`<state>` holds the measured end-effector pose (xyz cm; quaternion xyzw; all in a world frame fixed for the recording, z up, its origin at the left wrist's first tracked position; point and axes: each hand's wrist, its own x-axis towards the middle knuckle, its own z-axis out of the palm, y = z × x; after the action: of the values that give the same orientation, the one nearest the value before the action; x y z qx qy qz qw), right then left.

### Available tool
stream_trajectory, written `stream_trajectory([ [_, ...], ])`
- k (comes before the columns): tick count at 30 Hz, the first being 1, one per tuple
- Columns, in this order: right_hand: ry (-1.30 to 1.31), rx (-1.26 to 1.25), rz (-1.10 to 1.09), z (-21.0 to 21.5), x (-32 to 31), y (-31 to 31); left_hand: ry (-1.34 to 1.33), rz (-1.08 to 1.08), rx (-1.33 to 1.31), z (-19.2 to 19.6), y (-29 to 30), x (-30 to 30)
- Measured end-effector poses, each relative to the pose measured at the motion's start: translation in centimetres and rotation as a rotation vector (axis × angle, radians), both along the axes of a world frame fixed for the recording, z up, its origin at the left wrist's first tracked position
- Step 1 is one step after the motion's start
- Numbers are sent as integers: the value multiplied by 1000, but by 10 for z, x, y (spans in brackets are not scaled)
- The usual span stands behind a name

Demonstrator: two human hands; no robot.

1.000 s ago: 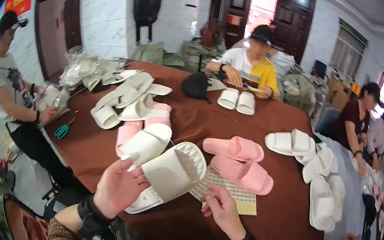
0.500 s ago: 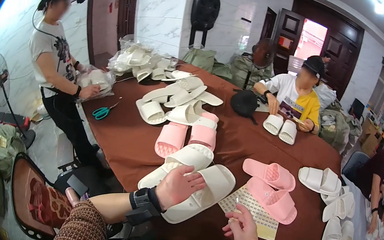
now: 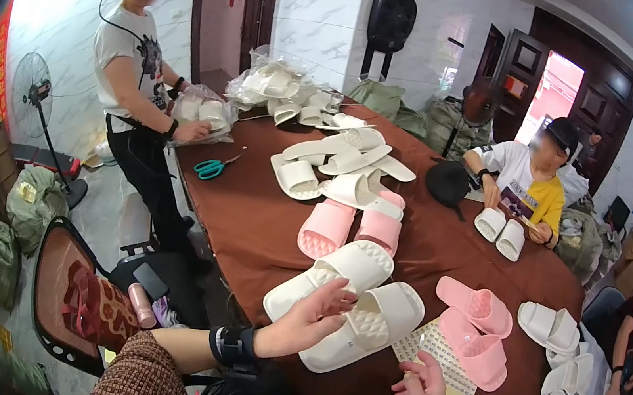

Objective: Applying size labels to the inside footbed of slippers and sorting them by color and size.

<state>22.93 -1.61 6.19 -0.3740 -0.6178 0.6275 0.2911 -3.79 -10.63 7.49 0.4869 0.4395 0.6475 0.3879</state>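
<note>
Slippers lie nearest the person: a cream white pair (image 3: 351,302) side by side at the near edge of the surface (image 3: 249,221), which wears a brown cloth. The left hand (image 3: 308,320) rests on the pair, its grip open, fingers spread flat across the quilted sole of the nearer slipper, wrist in a black band, forearm reaching in from the lower left. The right hand (image 3: 423,391) sits just right of the pair, apart from it, thumb and forefinger pinched on a small sticker (image 3: 421,341) above a sheet of stickers (image 3: 443,358) that lies flat on the cloth, touching the slipper's toe end.

Just right of the sheet lies a pink pair (image 3: 476,322). Further in, a second pink pair (image 3: 352,230) lies soles up, then a loose heap of white slippers (image 3: 340,169), with teal scissors (image 3: 211,169) to the left. Bagged slippers (image 3: 275,84) pile at the far end.

A standing person (image 3: 138,94) at the left holds a clear bag; a seated person (image 3: 526,185) in yellow and white has a white pair (image 3: 501,231) before them. More white slippers (image 3: 554,333) lie at the right edge. A patterned chair (image 3: 72,293), a floor fan (image 3: 34,92), marble-tiled walls and dark wooden doors (image 3: 580,80) surround the surface.
</note>
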Motion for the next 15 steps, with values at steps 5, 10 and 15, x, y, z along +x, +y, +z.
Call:
stream_trajectory([
  [5, 20, 49, 160, -7, 3, 5, 747, 198, 109, 5, -18, -8],
  [10, 349, -6, 398, 23, -4, -17, 818, 85, 156, 26, -29, -14],
  [15, 436, -214, 318, 112, -89, -40, 47, -190, 103, 47, -33, -38],
])
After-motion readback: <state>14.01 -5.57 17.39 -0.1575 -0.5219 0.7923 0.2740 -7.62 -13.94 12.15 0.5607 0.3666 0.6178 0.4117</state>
